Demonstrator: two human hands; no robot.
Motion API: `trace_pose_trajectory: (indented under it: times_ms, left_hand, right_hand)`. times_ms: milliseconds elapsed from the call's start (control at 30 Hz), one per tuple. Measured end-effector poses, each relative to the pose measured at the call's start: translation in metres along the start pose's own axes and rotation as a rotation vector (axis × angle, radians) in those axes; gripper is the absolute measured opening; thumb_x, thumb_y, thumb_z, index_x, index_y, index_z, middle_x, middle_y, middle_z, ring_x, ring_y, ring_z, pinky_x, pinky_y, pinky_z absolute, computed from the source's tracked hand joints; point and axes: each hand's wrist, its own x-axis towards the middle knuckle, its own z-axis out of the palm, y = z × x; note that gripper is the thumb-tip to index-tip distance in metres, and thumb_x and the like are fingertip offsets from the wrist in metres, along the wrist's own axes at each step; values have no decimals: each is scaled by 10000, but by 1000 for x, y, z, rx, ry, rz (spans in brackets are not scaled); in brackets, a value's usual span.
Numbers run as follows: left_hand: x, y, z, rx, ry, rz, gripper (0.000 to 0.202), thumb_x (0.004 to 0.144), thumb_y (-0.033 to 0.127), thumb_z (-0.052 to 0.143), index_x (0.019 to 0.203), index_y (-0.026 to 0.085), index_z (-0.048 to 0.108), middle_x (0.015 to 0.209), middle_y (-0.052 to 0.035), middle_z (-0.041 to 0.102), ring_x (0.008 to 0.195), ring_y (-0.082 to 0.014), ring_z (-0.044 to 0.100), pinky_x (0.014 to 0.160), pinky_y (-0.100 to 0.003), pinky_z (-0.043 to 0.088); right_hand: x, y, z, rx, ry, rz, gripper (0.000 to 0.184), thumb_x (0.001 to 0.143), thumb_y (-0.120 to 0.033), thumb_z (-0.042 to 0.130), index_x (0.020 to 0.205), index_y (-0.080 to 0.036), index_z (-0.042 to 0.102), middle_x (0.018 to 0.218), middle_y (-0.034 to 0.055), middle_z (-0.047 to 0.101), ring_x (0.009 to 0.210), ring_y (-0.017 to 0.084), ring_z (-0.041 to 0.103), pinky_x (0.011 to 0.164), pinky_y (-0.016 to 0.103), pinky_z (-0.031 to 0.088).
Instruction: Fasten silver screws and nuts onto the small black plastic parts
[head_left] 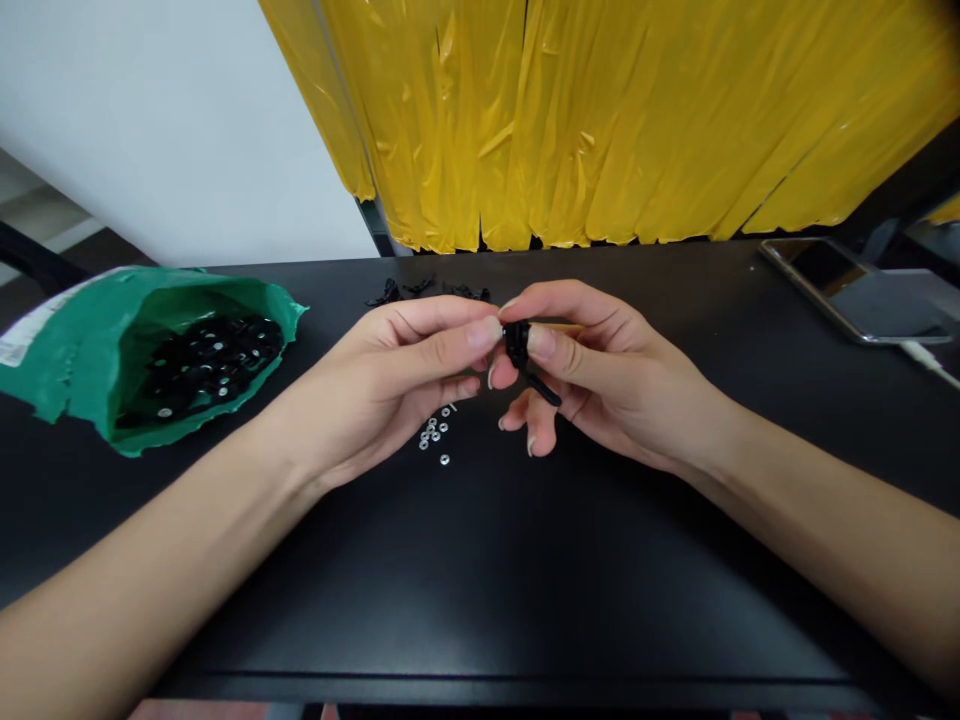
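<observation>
Above the middle of the table, both hands meet at a small black plastic part with a short rod-like lever [517, 343]. My right hand [600, 365] is closed on this part, thumb and index finger gripping it, other fingers loosely curled below. My left hand [420, 360] is closed in a pinch, its thumb and index tips touching the part's left side. Whatever sits between those left fingertips is too small and covered to make out. Just below the left hand, several small silvery ring-shaped pieces, like nuts or washers [433, 432], lie on the black table [480, 580].
At left lies a torn-open green bag [75, 350] with many black parts [217, 355] inside. Several more black pieces [390, 291] rest behind my left hand. A phone [847, 290] with a white cable [930, 358] is at back right. Yellow plastic sheeting [570, 120] hangs behind the table.
</observation>
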Motion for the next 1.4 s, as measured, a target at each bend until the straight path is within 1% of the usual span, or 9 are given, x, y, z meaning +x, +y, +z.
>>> trace_pose_trajectory:
  times_ms: [167,333,467,600,767,900,1000,1233,1400]
  left_hand:
    - [2,-6,-1,73,30,105,132,882,313,852,779,243,806,741,5,722,663,-136,685,641,-255,602]
    - [1,-3,1,191,44,201,142,915,229,814,774,212,806,791,-8,709,704,-130,691,722,-261,628]
    - [-1,2,5,28,33,85,65,848,180,869,809,179,818,733,-10,692,688,-131,671,658,-258,643]
    - [1,2,5,-89,47,-16,109,799,139,901,866,177,824,764,-11,722,732,-135,691,675,-260,660]
    - [2,0,1,4,-27,74,69,851,170,868,844,224,826,742,7,731,681,-132,707,695,-276,658]
    - [1,0,-1,188,-14,190,63,901,206,825,841,227,830,849,-16,736,743,-147,724,760,-300,660]
    - [0,0,0,220,0,235,152,944,285,785,813,220,825,846,-21,716,748,-136,698,721,-268,644]
    - [1,-4,6,107,7,161,143,907,259,823,770,222,800,773,-4,712,689,-145,708,692,-277,647]
    - [2,-3,7,-46,22,87,100,825,173,889,880,226,825,762,15,709,697,-123,690,678,-250,658]
  right_hand:
    - [-1,1,1,-20,7,9,128,1019,-153,683,1098,-231,747,909,-24,813,703,119,795,674,254,700]
    - [-2,2,-1,-30,13,3,93,1003,-192,718,1076,-239,752,917,-23,815,730,124,799,628,218,683]
    - [-1,2,-4,-58,-7,17,119,1007,-198,716,1107,-250,753,929,-25,816,694,115,795,659,231,690]
    - [-1,1,-3,-45,-16,5,134,1009,-151,697,1098,-233,755,908,-15,815,763,129,804,632,224,689]
    - [-2,-2,-2,-82,0,10,110,1014,-181,703,1099,-236,746,928,-20,820,709,116,798,659,223,689]
    - [-2,-3,-1,-95,6,-2,90,1004,-204,719,1085,-231,749,921,-21,817,708,119,793,633,216,685]
    - [-1,-2,1,-86,16,-35,92,997,-177,719,1069,-221,755,919,-23,809,707,111,781,629,217,688]
    - [0,-2,-2,-76,-20,-35,106,1009,-159,703,1092,-213,739,923,-12,810,758,118,791,621,215,687]
    - [-2,-4,-2,-92,-26,0,111,1026,-181,689,1111,-237,734,934,-27,822,713,106,796,670,219,687]
